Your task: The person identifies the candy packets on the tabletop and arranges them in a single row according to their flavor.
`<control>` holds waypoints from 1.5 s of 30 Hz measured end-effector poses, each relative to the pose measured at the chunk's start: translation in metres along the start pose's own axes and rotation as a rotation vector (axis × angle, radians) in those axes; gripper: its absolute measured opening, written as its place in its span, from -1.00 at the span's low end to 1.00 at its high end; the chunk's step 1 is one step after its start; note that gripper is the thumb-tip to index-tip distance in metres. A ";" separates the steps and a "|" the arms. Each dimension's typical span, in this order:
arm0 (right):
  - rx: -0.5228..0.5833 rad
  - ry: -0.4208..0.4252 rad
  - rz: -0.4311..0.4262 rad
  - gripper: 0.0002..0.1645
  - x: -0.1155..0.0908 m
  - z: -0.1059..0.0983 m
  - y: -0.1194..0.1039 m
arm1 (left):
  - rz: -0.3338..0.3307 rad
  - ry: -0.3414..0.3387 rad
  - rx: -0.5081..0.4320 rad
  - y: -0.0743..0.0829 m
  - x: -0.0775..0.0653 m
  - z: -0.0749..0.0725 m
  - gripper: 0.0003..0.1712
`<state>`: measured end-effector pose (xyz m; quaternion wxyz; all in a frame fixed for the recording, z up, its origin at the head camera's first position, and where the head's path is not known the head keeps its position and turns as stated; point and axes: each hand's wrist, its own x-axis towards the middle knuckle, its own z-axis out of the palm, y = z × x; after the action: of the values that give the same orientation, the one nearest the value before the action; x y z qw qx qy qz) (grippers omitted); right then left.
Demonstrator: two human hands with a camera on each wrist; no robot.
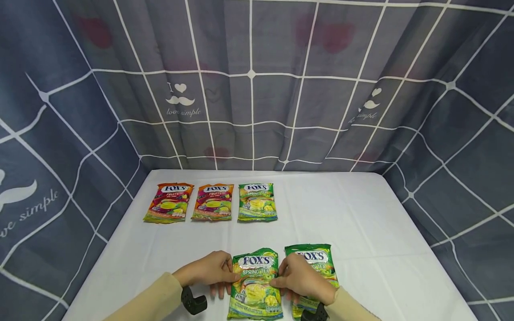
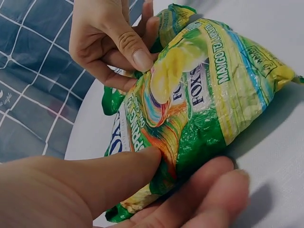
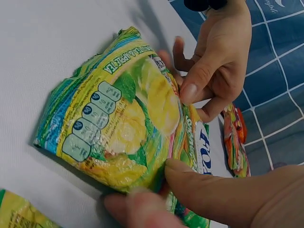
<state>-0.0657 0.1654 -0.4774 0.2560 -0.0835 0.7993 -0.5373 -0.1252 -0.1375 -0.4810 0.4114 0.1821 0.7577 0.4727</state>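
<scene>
Between both hands is a green and yellow FOX'S Spring Tea candy bag (image 1: 255,292), at the near middle of the table in the head view. My left hand (image 1: 213,272) pinches its left edge, thumb on the printed front and fingers behind. On the opposite edge, my right hand (image 1: 301,276) grips the bag the same way. The left wrist view shows the bag's front bent between the two thumbs. A second Spring Tea bag (image 1: 321,258) lies just right of it, partly hidden by my right hand and wrist.
At the back left of the white table (image 1: 341,209) lie two red and orange FOX'S Fruits bags (image 1: 169,203) (image 1: 213,203). Another green Spring Tea bag (image 1: 257,203) lies beside them in the same row. A dark checked curtain (image 1: 225,98) surrounds the table's back and sides.
</scene>
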 end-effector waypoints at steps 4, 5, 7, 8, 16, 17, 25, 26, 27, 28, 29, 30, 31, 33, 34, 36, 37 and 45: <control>-0.017 0.019 -0.020 -0.71 0.000 0.004 0.002 | 0.030 0.005 0.034 -0.003 0.002 0.000 -0.75; -0.019 0.022 -0.024 -0.71 0.001 0.004 0.002 | 0.037 0.005 0.038 -0.004 0.002 0.000 -0.75; -0.021 0.026 -0.031 -0.72 0.001 0.005 0.003 | 0.045 0.007 0.044 -0.005 0.003 0.000 -0.75; -0.018 0.026 -0.032 -0.72 0.001 0.006 0.003 | 0.049 0.006 0.044 -0.006 0.003 0.000 -0.75; -0.027 0.040 -0.043 -0.72 0.000 0.008 0.003 | 0.044 0.004 0.023 -0.003 0.001 0.000 -0.75; -0.029 0.044 -0.045 -0.71 0.000 0.008 0.003 | 0.041 0.002 0.016 -0.002 0.001 0.000 -0.75; -0.061 0.086 -0.053 -0.71 -0.003 0.007 0.004 | 0.043 -0.007 -0.003 0.006 0.001 0.000 -0.76; -0.078 0.100 -0.058 -0.71 -0.003 0.006 0.004 | 0.044 -0.008 0.002 0.007 0.001 -0.001 -0.76; -0.094 0.111 -0.058 -0.70 -0.004 0.005 0.003 | 0.046 -0.009 0.004 0.009 0.001 -0.001 -0.76; -0.107 0.120 -0.057 -0.70 -0.004 0.003 0.002 | 0.048 -0.010 0.008 0.010 0.002 -0.002 -0.76; -0.117 0.128 -0.058 -0.70 -0.005 0.002 0.001 | 0.051 -0.010 0.015 0.012 0.002 -0.002 -0.76; -0.131 0.135 -0.061 -0.70 -0.005 0.000 0.000 | 0.053 -0.009 0.024 0.014 0.003 -0.003 -0.75; -0.138 0.139 -0.065 -0.70 -0.006 -0.002 -0.001 | 0.057 -0.006 0.034 0.016 0.005 -0.003 -0.75; -0.148 0.146 -0.075 -0.70 -0.007 -0.007 -0.004 | 0.064 0.005 0.053 0.021 0.007 -0.005 -0.74; -0.152 0.151 -0.084 -0.69 -0.007 -0.009 -0.005 | 0.070 0.012 0.064 0.024 0.009 -0.006 -0.74; -0.153 0.158 -0.095 -0.68 -0.007 -0.014 -0.007 | 0.080 0.025 0.086 0.029 0.013 -0.009 -0.73; -0.148 0.165 -0.097 -0.66 -0.007 -0.017 -0.008 | 0.086 0.032 0.094 0.032 0.014 -0.010 -0.73; -0.179 0.235 -0.112 -0.55 -0.005 -0.036 -0.016 | 0.121 0.051 0.123 0.051 0.027 -0.018 -0.71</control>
<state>-0.0818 0.1902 -0.4506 0.1217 -0.0869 0.8625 -0.4834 -0.1620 -0.1048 -0.4452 0.3509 0.2405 0.7832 0.4535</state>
